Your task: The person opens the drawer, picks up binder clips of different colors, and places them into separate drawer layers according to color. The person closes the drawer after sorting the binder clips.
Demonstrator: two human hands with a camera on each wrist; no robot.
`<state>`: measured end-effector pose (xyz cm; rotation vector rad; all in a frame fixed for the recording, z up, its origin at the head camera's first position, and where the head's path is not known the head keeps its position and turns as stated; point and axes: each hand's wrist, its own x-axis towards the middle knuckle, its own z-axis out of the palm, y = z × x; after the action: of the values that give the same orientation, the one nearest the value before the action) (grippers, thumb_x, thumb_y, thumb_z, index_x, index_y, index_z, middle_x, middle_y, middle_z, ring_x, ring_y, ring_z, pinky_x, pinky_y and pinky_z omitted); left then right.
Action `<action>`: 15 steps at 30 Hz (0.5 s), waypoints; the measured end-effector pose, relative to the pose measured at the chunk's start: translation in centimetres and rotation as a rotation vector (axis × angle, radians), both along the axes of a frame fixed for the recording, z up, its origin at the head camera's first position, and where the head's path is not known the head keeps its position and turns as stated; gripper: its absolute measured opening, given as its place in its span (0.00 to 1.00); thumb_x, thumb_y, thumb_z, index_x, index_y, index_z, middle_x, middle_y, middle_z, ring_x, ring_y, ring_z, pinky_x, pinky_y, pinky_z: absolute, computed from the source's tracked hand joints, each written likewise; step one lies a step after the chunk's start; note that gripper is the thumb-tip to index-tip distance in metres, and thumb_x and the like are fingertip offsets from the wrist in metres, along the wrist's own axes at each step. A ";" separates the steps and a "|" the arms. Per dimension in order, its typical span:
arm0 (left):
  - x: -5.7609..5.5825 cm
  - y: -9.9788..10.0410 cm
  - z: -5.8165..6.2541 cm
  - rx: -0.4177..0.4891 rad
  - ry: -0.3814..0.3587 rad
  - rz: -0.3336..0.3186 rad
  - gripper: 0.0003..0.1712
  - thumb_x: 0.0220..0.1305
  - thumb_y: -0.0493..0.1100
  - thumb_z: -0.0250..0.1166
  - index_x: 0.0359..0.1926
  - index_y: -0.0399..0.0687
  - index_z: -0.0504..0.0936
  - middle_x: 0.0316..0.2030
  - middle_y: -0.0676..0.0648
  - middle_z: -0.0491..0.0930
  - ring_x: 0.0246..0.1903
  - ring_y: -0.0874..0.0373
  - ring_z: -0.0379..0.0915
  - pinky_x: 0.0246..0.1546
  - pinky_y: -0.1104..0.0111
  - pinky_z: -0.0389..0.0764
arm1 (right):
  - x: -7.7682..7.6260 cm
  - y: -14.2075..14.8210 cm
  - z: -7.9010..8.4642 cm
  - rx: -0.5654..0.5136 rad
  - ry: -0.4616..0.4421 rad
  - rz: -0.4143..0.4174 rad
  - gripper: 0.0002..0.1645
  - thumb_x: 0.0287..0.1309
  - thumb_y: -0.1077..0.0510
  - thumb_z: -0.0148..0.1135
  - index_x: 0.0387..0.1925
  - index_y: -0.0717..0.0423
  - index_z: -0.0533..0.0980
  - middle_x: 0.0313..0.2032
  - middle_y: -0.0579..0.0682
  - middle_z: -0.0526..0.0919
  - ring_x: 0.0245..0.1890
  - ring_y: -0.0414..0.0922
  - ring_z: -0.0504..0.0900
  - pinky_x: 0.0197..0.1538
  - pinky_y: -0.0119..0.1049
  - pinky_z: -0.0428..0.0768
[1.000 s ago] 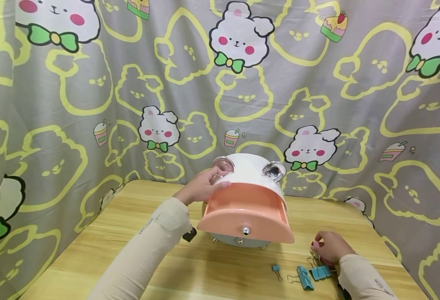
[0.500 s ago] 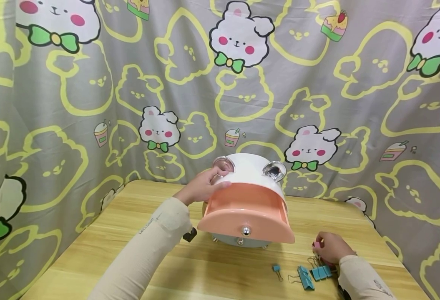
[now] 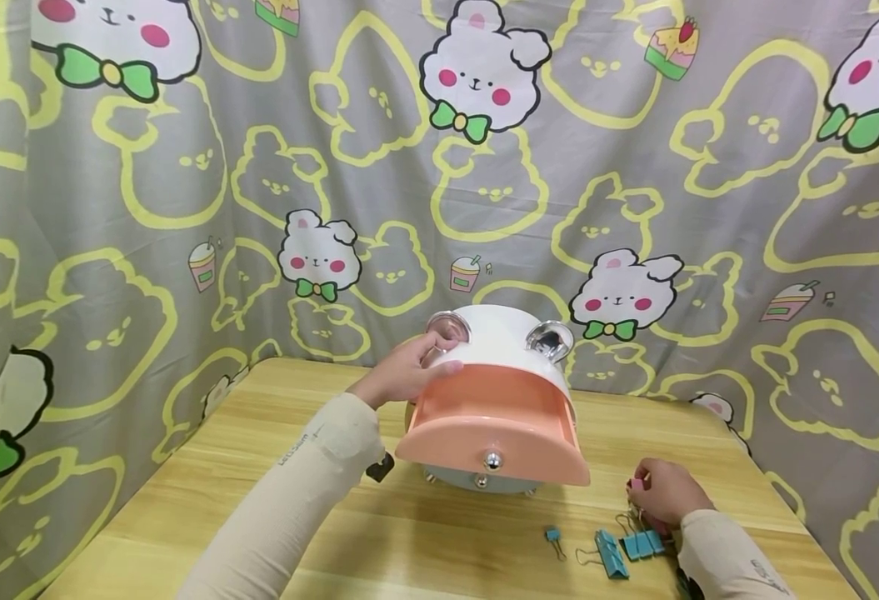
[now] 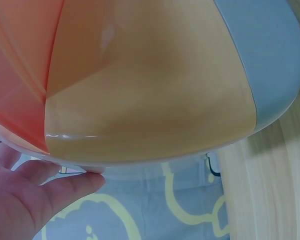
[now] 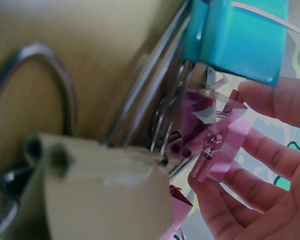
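A frog-like desk drawer box (image 3: 502, 337), with a white top and silver round eyes, stands on the table. Its orange upper drawer (image 3: 491, 450) is pulled out and shows nothing inside. My left hand (image 3: 409, 371) rests on the box's upper left, fingers at the left eye and thumb on the rim over the drawer. The left wrist view shows its fingertips along the shell's edge. Right of the box, my right hand (image 3: 671, 492) pinches a pink binder clip (image 5: 232, 145) between thumb and fingers. Beneath that hand lie more clips, partly hidden.
Two larger teal binder clips (image 3: 611, 554) and a small teal one (image 3: 553, 535) lie at the front right of the wooden table (image 3: 259, 500). In the right wrist view, a beige clip (image 5: 105, 190) is close to the camera. A patterned curtain (image 3: 379, 167) hangs behind.
My right hand shifts very slightly up and to the right with the pink binder clip. The left hand, box and drawer stay as they were.
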<state>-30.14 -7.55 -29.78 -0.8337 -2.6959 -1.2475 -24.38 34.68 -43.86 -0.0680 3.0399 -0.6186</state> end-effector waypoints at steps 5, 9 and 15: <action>0.1 0.0 0.2 -0.006 0.003 -0.002 0.21 0.65 0.56 0.62 0.51 0.48 0.75 0.63 0.50 0.72 0.58 0.49 0.67 0.56 0.56 0.71 | 0.1 -0.1 0.5 -0.013 0.025 -0.004 0.11 0.52 0.56 0.68 0.32 0.59 0.76 0.26 0.49 0.76 0.25 0.44 0.74 0.31 0.43 0.76; 0.1 0.0 0.3 -0.010 0.001 -0.001 0.21 0.66 0.55 0.62 0.51 0.48 0.75 0.63 0.50 0.72 0.58 0.49 0.67 0.56 0.55 0.71 | 0.2 -0.2 0.7 -0.031 0.049 -0.011 0.11 0.52 0.56 0.68 0.32 0.59 0.76 0.26 0.49 0.77 0.26 0.44 0.75 0.31 0.43 0.76; 0.1 0.1 0.3 -0.014 0.001 0.003 0.21 0.65 0.56 0.62 0.52 0.48 0.75 0.62 0.48 0.72 0.56 0.49 0.69 0.52 0.57 0.74 | 0.3 -0.3 0.9 -0.044 0.078 -0.028 0.10 0.52 0.58 0.67 0.32 0.60 0.76 0.26 0.49 0.77 0.26 0.45 0.74 0.29 0.40 0.75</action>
<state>-30.02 -7.49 -29.52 -0.8309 -2.7069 -1.2288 -24.12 34.41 -42.96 -0.0528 3.1075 -0.7009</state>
